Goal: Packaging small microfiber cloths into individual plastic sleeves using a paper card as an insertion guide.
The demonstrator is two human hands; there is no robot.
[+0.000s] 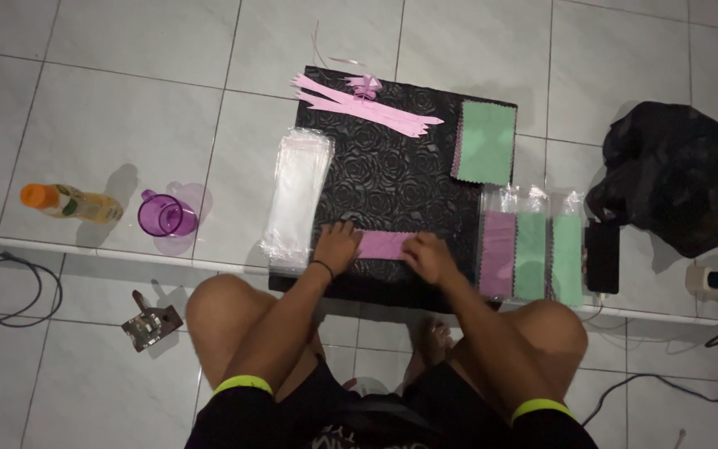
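A small pink cloth (pixel 383 244) lies flat near the front edge of a black rose-patterned mat (pixel 392 166) on the tiled floor. My left hand (pixel 336 246) presses on the cloth's left end, a dark band on its wrist. On the cloth's right end rests my right hand (pixel 430 256). Both hands lie flat with fingers on the cloth. A green cloth (pixel 486 143) with zigzag edges sits at the mat's back right corner. Pink ribbon strips (pixel 359 101) with a bow lie at the mat's back edge.
A stack of clear plastic sleeves (pixel 297 198) lies left of the mat. Bagged pink and green cloths (pixel 532 254) lie to the right, beside a black phone (pixel 602 256). A purple cup (pixel 164 215), a bottle (pixel 70 202), a black bag (pixel 676 173) and cables surround them.
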